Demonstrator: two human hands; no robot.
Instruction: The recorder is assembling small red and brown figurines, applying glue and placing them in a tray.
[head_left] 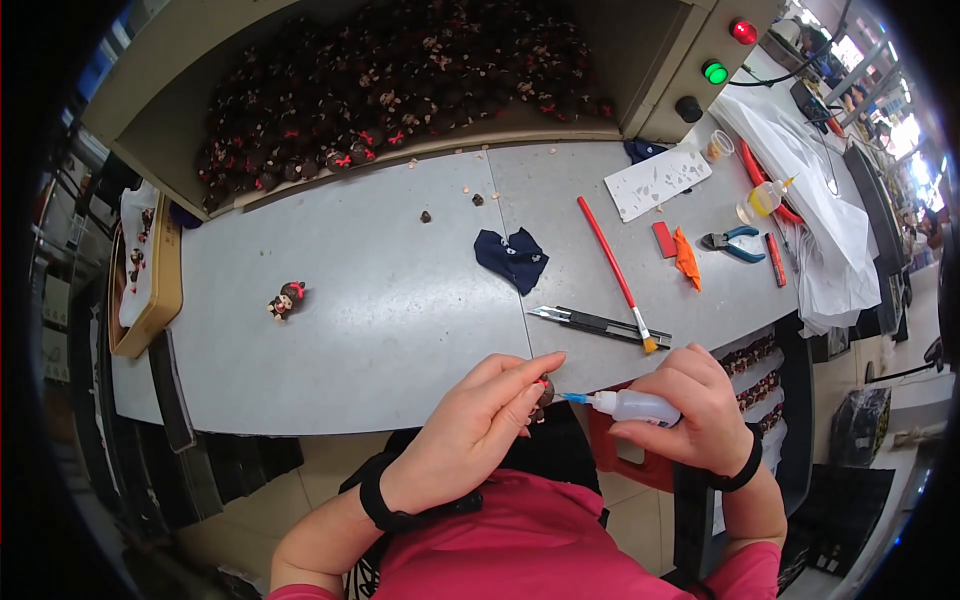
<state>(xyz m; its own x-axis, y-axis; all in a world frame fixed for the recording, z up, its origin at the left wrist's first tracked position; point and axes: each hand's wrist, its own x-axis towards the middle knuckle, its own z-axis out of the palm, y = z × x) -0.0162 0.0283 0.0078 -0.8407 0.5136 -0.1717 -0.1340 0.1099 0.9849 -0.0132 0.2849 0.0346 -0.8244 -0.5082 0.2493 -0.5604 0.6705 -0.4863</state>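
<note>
Near the table's front edge, my left hand (465,425) pinches a small dark brown figurine (544,395) with a bit of red on it. My fingers cover most of the figurine. My right hand (692,408) is wrapped round a translucent squeeze bottle (640,406) lying nearly level. Its thin blue nozzle points left, and the tip is at or very close to the figurine; I cannot tell whether they touch. Another brown figurine with a red bow (287,299) lies on the left part of the grey table (370,350).
A box-like cabinet (150,100) heaped with brown figurines stands at the back. A craft knife (595,325), a red-handled brush (612,255), a dark blue cloth (510,258), cutting pliers (735,243) and a yellow-labelled bottle (762,202) lie about. A yellow-edged tray (152,290) is at left.
</note>
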